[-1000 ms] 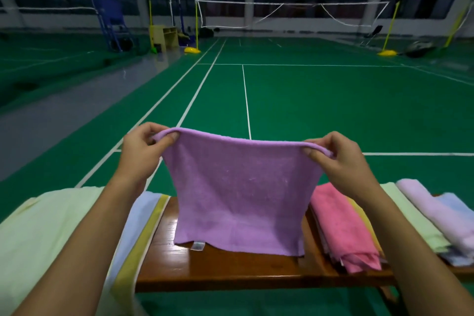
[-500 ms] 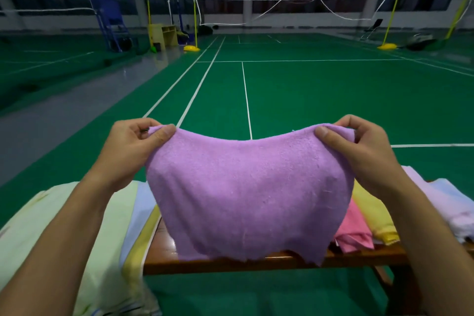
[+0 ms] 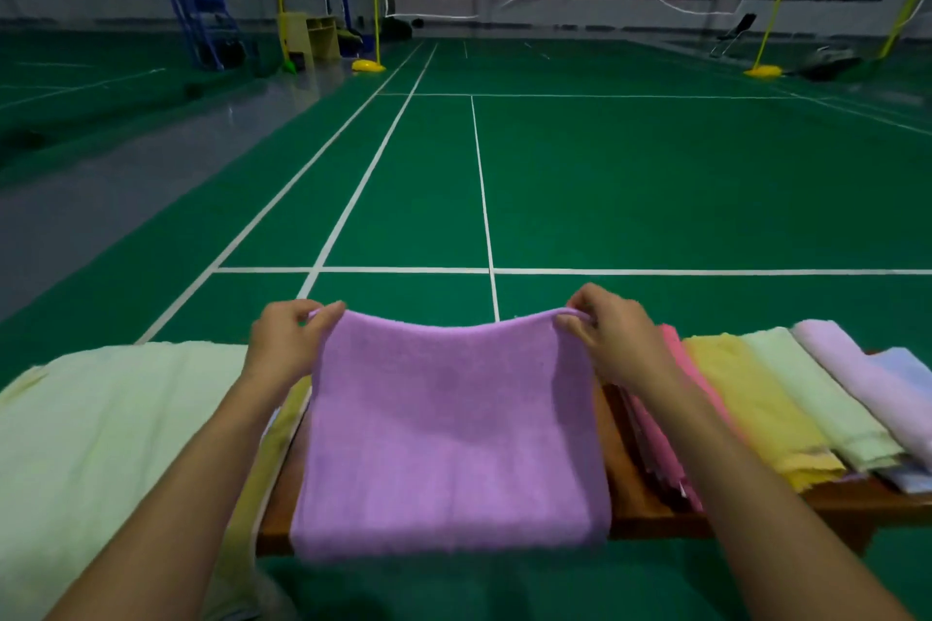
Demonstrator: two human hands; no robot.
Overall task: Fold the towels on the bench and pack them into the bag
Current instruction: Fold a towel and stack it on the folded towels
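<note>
Purple towel: the purple towel (image 3: pixel 454 434) now lies spread on the wooden bench (image 3: pixel 635 499). Half a second ago it hung in the air in front of the bench. Its near edge now hangs a little over the bench's front edge, at 6 o'clock.
Left hand: the left hand (image 3: pixel 287 343) pinches the far left corner of the purple towel, at 11 o'clock from the towel's middle. It is lower than before.
Right hand: the right hand (image 3: pixel 613 343) pinches the far right corner, at 1 o'clock from the towel's middle. It has come down too.
Top edge: it sags a little between the two hands, as it did before.
Pink towel: a folded pink towel (image 3: pixel 678 368) lies just beside the purple towel, at 3 o'clock, partly hidden by the right arm.
Other towels: a yellow towel (image 3: pixel 751 403), a pale green towel (image 3: pixel 812 393), a light purple towel (image 3: pixel 852 368) and a light blue towel (image 3: pixel 908 373) lie side by side further to 3 o'clock.
Big cloth: a big pale green cloth (image 3: pixel 101 429) lies at 9 o'clock, under the left arm.
Floor: the green court floor (image 3: pixel 655 192) with white lines lies past the bench at 12 o'clock.
</note>
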